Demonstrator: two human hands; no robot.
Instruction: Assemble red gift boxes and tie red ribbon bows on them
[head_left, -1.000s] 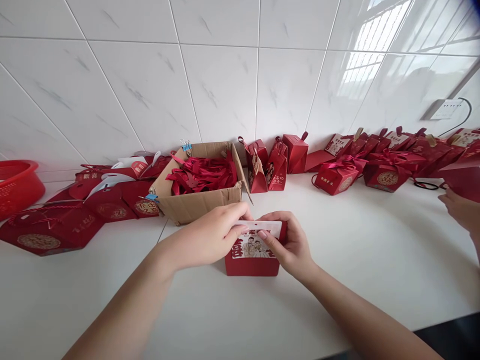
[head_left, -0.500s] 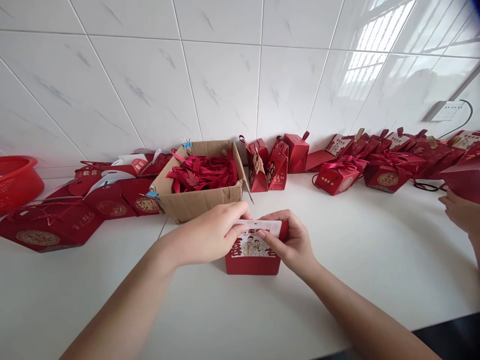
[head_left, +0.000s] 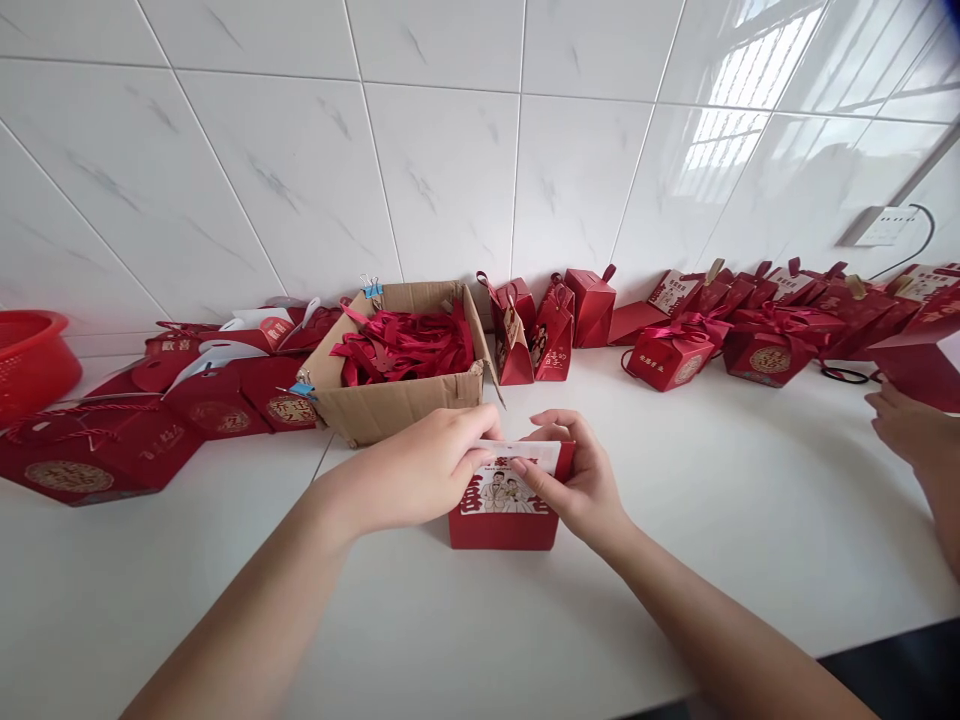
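A: Where's the red gift box [head_left: 504,528]?

B: Upright on the white counter [head_left: 712,500], just in front of the cardboard box [head_left: 397,405] full of red ribbons [head_left: 405,350].

A: And the grip?

B: The left hand [head_left: 420,470] and right hand [head_left: 581,485] each pinch the white flap [head_left: 538,455] at its top edge, fingertips pressed together. Another person's hand [head_left: 907,430] is at the far right, well apart.

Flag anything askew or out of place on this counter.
The carton sits skewed to the wall, its right flap bent outward. Beside it, two bags lean together. The red box in the left hand and right hand stands square.
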